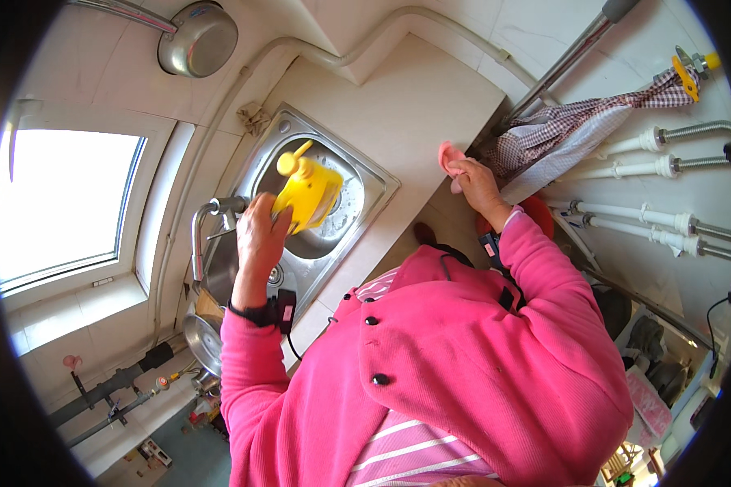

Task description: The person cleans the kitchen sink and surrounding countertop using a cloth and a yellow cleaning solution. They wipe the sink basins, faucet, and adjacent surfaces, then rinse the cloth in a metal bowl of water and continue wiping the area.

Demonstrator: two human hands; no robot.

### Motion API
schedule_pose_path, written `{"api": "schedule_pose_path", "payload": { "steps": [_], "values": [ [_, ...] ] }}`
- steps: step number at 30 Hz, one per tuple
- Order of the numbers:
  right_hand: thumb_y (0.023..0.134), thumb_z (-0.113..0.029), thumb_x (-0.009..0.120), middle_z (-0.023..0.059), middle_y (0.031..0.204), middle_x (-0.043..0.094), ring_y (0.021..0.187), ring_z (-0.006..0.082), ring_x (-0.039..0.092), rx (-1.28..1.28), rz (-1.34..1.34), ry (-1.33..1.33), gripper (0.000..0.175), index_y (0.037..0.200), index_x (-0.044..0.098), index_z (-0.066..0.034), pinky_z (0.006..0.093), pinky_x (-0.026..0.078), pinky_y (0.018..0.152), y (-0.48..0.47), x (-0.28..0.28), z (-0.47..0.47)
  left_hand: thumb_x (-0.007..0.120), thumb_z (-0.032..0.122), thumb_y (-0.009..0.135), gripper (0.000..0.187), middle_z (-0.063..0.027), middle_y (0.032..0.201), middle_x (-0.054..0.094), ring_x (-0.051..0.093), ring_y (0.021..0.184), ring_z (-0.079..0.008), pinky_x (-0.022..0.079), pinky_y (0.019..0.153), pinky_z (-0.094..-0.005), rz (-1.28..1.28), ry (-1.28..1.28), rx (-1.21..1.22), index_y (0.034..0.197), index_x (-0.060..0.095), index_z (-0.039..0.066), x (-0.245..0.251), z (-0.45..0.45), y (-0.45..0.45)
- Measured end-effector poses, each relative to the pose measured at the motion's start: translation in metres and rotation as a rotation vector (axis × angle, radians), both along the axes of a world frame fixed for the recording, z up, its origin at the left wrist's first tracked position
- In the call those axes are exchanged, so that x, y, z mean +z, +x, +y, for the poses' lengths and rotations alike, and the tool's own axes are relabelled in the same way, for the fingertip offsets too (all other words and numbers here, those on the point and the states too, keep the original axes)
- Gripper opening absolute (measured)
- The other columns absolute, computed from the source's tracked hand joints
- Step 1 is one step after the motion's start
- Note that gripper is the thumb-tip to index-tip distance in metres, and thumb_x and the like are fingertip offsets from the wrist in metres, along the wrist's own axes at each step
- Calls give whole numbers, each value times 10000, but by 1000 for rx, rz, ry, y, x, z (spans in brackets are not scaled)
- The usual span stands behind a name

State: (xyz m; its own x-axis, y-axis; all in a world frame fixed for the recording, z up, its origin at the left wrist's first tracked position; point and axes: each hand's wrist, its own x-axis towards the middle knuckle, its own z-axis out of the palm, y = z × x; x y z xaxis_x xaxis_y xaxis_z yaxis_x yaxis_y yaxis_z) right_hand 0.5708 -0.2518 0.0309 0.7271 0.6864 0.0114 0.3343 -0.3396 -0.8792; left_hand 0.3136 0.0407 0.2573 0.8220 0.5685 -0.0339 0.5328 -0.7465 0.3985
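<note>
My left hand (pixel 260 234) grips a yellow plastic bottle (pixel 309 193) by its near end and holds it over the steel sink (pixel 382 187). What looks like a pump head points toward the far side of the basin. Motion blurs the bottle slightly. Past the counter's right edge, my right hand (pixel 478 182) pinches a soft coral-pink cloth or sponge (pixel 449 158); the fingers hide part of it, so its kind is unclear. The steel faucet (pixel 198 240) stands just left of my left hand.
A checked cloth (pixel 560 131) hangs right of the counter (pixel 396 91), near white pipes (pixel 630 164). A red bucket or basin (pixel 533 213) sits below my right wrist. One steel pot (pixel 201 42) hangs on the wall; a window (pixel 73 207) is at left.
</note>
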Motion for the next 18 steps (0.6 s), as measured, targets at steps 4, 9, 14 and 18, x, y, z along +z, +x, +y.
{"api": "schedule_pose_path", "payload": {
  "steps": [4, 9, 14, 18],
  "values": [
    [847, -44, 564, 181, 1049, 669, 967, 376, 640, 81, -73, -27, 200, 1012, 676, -29, 404, 519, 849, -12, 7, -6, 653, 256, 854, 272, -189, 825, 587, 591, 802, -414, 463, 701, -475, -23, -38, -108, 846, 547, 6, -6, 0, 68],
    [837, -44, 538, 190, 1022, 675, 931, 374, 649, 300, 146, -74, 214, 1010, 664, -37, 420, 521, 830, -37, 11, -23, 615, 309, 889, 312, -208, 913, 635, 618, 906, -406, 471, 796, -499, 17, -8, -217, 934, 591, 1, -25, -10, 152],
    [835, -34, 520, 195, 981, 668, 894, 376, 651, 251, 77, -28, 213, 993, 662, -42, 411, 522, 797, -39, 13, -39, 617, 342, 887, 344, -217, 982, 644, 614, 934, -418, 471, 807, -498, -16, 14, -315, 983, 604, 12, -51, -30, 227],
    [827, -24, 518, 190, 960, 663, 901, 375, 644, 192, 120, -28, 225, 996, 665, -49, 404, 522, 796, -33, 15, -55, 605, 344, 896, 342, -211, 999, 649, 620, 961, -408, 475, 825, -507, -18, 22, -329, 1017, 610, 25, -67, -45, 269]
  ]
}}
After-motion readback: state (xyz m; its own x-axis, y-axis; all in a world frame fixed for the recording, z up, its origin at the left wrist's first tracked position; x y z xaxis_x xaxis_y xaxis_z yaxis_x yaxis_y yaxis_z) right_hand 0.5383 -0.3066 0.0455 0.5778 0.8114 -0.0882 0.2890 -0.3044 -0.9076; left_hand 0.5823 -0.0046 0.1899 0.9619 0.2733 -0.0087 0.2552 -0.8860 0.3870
